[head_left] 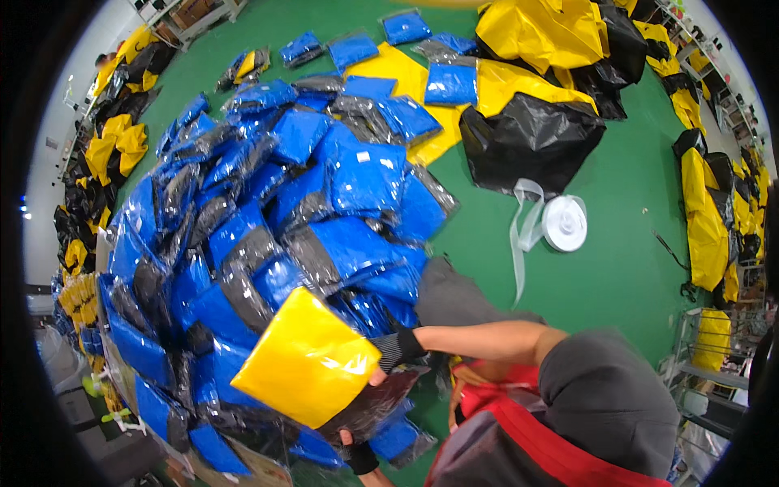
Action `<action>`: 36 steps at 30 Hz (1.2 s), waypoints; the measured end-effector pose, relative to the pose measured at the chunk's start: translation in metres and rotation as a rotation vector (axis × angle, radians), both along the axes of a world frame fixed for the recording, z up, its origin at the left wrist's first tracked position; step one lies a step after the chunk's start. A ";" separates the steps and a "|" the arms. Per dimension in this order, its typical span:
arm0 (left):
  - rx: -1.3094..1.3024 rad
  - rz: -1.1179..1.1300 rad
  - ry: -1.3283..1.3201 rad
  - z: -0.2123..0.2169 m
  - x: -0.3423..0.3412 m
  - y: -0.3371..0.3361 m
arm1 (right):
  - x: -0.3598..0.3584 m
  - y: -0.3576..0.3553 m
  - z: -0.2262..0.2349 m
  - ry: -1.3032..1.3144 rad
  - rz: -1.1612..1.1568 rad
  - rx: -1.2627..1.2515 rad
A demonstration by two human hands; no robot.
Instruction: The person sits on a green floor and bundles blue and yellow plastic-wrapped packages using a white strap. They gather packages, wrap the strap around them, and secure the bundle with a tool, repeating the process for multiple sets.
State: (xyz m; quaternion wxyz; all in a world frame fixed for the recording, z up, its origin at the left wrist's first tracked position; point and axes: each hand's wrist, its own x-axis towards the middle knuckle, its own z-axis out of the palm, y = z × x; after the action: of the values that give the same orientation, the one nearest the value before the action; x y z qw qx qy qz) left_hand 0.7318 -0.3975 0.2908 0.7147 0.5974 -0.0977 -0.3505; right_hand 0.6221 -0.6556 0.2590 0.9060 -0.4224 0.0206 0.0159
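A flat, folded yellow square (308, 357) with a dark part along its lower right side is held up between my hands over the heap. My right hand (393, 355), in a black striped glove with bare fingertips, closes on its right corner, thumb on top. At its lower dark edge my left hand (354, 451) grips, a dark band at the wrist; its other fingers are hidden beneath. Under and around it lie many blue-and-dark-grey folded packets (367, 180) in clear shiny bags, piled loosely.
A white ribbon roll (564, 224) with a loose tail lies on the green floor (625, 187). Beyond it stand a black bag (531, 142) and crumpled yellow-and-black sheeting (545, 34). More yellow-and-black heaps (704, 219) line both sides. A metal rack (714, 369) stands at right.
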 end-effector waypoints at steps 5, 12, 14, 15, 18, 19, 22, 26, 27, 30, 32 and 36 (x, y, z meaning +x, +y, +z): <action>0.560 -0.387 0.201 0.001 -0.027 0.114 | -0.092 0.090 0.025 0.120 0.010 -0.222; 0.212 -0.040 0.025 0.005 -0.076 0.147 | -0.149 0.167 0.051 0.272 0.114 -0.147; 0.236 0.048 0.168 0.001 -0.092 0.160 | -0.151 0.165 0.073 0.319 0.013 -0.142; 0.245 0.096 0.237 -0.004 -0.100 0.166 | -0.155 0.171 0.072 0.324 0.034 -0.112; 0.143 0.108 0.417 -0.027 -0.128 0.181 | -0.165 0.175 0.061 0.333 0.086 -0.120; 0.090 0.134 0.490 -0.026 -0.142 0.178 | -0.171 0.175 0.049 0.330 0.121 -0.178; 0.125 0.193 0.499 -0.039 -0.166 0.180 | -0.179 0.163 0.031 0.324 0.275 -0.269; 0.485 0.170 0.146 0.004 -0.160 0.088 | -0.197 0.140 0.010 0.369 0.009 0.056; 0.483 0.176 0.116 0.007 -0.160 0.072 | -0.202 0.134 -0.002 0.352 0.046 0.024; 0.495 0.168 0.032 -0.001 -0.158 0.023 | -0.214 0.094 -0.004 0.393 -0.021 -0.103; 0.579 0.165 0.009 -0.013 -0.165 0.011 | -0.221 0.050 -0.011 0.405 0.061 -0.094; 0.590 0.144 -0.097 0.000 -0.199 -0.089 | -0.238 -0.053 -0.018 0.310 0.011 0.000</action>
State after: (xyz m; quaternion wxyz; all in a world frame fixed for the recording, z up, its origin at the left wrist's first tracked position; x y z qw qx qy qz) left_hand 0.5327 -0.4865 0.2908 0.5277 0.8006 0.0169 -0.2832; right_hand 0.3843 -0.7090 0.2414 0.8919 -0.4150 0.1577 0.0857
